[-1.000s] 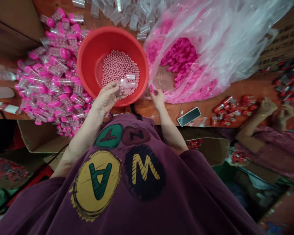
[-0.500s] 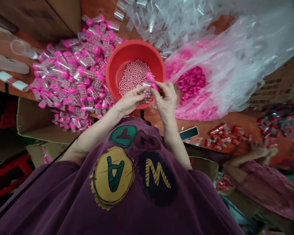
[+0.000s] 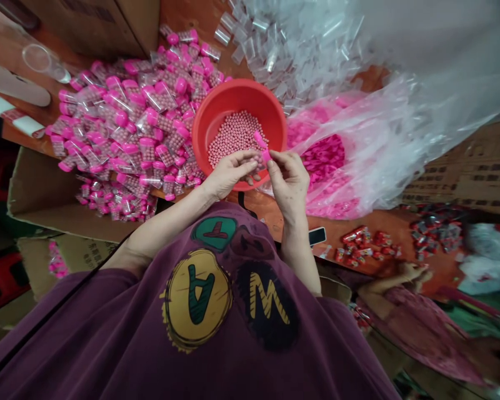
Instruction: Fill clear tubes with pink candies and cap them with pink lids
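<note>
1. Piling up at the left of the frame, filled tubes point(image 3: 129, 128) with pink caps hold pink beads.
2. The left hand point(image 3: 229, 173) curls closed around a small clear tube point(image 3: 256, 162) over the red bowl point(image 3: 241, 91).
3. Pink beads point(image 3: 235, 136) sit in the bowl.
4. The right hand point(image 3: 289, 180) pinches a pink cap point(image 3: 261, 140) above the bowl.
5. At the right, a clear bag point(image 3: 379, 139) holds loose pink caps point(image 3: 323, 155).

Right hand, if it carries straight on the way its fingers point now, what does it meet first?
The right hand pinches a pink cap. Probably the clear tube in the left hand comes first, though depth is unclear; the pink beads in the red basin lie beyond.
</note>
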### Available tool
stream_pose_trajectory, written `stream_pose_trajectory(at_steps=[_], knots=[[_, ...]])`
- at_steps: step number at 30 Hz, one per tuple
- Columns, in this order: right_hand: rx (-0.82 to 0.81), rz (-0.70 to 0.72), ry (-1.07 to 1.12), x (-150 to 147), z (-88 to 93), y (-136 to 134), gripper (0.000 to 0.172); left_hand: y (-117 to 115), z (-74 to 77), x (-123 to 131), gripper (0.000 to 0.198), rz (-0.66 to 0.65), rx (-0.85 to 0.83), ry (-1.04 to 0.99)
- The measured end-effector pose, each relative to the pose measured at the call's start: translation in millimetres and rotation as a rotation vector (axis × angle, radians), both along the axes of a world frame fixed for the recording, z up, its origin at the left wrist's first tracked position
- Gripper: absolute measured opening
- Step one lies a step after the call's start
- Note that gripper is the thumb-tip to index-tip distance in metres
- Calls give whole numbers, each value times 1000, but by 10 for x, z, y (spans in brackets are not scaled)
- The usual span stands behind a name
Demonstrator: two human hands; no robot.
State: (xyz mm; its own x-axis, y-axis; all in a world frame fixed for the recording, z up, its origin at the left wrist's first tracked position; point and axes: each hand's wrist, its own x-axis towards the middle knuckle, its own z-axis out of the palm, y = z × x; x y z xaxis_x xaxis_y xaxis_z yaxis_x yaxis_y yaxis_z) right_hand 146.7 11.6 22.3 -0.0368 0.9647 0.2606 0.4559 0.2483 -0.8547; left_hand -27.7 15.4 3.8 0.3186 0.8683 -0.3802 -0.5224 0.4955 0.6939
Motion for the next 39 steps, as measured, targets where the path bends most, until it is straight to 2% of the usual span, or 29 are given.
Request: stream_pose_trajectory(at_steps=[9,14,17,24,29,31,33,36,39], knots=[[83,37,-198,-119,143,-130,27,-42,48,115,23,113,31,92],[145,56,-230,-116,225,-151,28,-52,228,106,17,132,150,217],[116,70,-196,-95,218,-144,28,-29,306,71,11,107,207,282],[49,142,-181,-117,89,-151,28,-15,167,44,11,45,208,352],[-13,165,-59,-20,94,-62,26,35,159,-17,18,21,148,303],[-94,185,41,40,25,-3,27,71,158,-70,25,-45,53,205],[-217,164,165,60,-116,79,35,97,148,-113,30,-118,-54,111],[-408,102,379,-30,-383,263,60,99,131,-126,31,-230,-159,23],[-598,196,517,-201,-563,492,82,69,133,-106,29,-362,-198,-17]])
